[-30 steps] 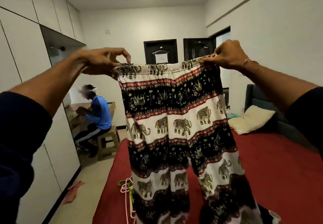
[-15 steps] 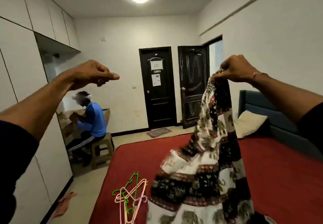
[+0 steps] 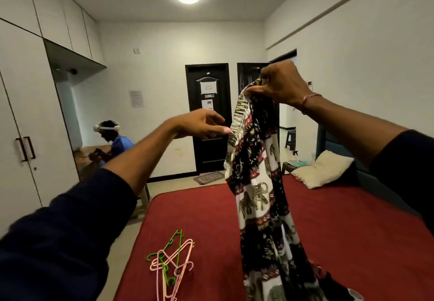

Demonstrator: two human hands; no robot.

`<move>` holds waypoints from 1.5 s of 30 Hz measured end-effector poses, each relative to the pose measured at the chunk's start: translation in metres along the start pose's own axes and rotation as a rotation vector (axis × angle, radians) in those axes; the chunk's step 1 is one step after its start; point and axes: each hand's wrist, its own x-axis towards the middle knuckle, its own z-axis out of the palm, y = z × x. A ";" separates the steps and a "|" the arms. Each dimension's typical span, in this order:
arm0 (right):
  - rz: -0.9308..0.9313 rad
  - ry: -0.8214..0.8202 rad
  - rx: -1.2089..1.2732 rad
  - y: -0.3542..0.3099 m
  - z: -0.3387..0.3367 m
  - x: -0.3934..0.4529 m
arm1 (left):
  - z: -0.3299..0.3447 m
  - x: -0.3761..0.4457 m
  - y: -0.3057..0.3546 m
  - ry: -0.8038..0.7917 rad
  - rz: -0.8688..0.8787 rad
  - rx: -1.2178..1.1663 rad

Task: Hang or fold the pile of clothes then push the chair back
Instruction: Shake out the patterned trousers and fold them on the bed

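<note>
Trousers: elephant-print trousers (image 3: 256, 183) hang lengthwise over the red bed (image 3: 340, 230), waistband bunched at the top, legs trailing down toward the bed's near edge; the lowest part runs out of view
Right hand: right hand (image 3: 279, 84) is raised high and pinches the gathered waistband between thumb and curled fingers, carrying the whole weight so the cloth drops straight
Left hand: left hand (image 3: 202, 125) is lower, fingers loosely bent, its fingertips just at the waistband's free edge; contact looks likely but I cannot be sure from this angle
Why so: judged as bringing the two waist corners together to halve the trousers for folding or draping on a hanger
Hangers: a tangle of pink and green hangers (image 3: 172, 260) lies on the bed near its left edge, within reach
Pillow: a cream pillow (image 3: 324, 171) sits at the bed's far right corner by the headboard
Beyond: a seated person (image 3: 110, 145) at the left, by the white wardrobe (image 3: 21, 117); dark doors (image 3: 209, 117) on the far wall
</note>
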 end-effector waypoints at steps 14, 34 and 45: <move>0.141 0.061 0.148 0.023 -0.018 -0.016 | 0.048 -0.004 -0.037 0.032 0.038 -0.213; 0.059 -0.949 0.522 0.017 -0.018 -0.038 | -0.039 -0.026 -0.016 0.066 0.002 -0.053; 0.014 -1.092 0.308 -0.032 -0.004 -0.044 | -0.040 -0.012 -0.005 0.083 0.076 0.248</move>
